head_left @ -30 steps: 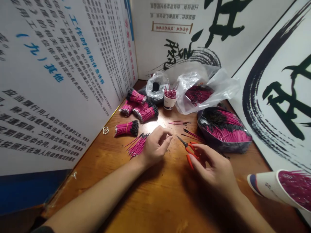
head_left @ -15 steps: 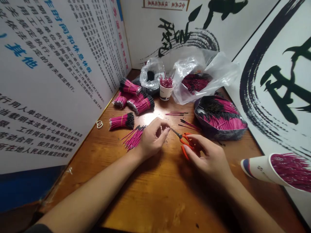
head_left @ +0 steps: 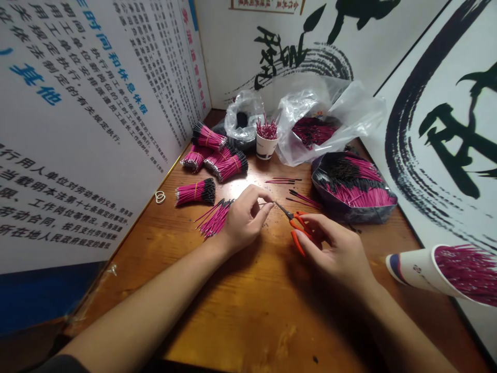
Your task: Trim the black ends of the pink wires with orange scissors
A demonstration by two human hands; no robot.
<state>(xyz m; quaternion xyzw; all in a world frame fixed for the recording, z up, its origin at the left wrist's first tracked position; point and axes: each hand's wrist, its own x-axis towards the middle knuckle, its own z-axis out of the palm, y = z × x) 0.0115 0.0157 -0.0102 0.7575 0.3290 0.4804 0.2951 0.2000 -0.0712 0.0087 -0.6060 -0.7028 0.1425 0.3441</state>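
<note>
Scissors (head_left: 297, 229) gripped in right hand (head_left: 337, 254), left hand (head_left: 243, 220) pinched shut at blade tip; tied bundles (head_left: 217, 161) 11 o'clock, loose heap (head_left: 359, 192) 2 o'clock.

A wooden table (head_left: 248, 311) stands boxed in by white printed boards (head_left: 77, 129).

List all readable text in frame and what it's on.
"其他": blue, on the left board.
"时间和休息休假": blue heading, same board.
Black small print there: mostly too small to read.
Back board, right board: big brush characters, cropped, unreadable.
Paper cup: print too small.
</note>
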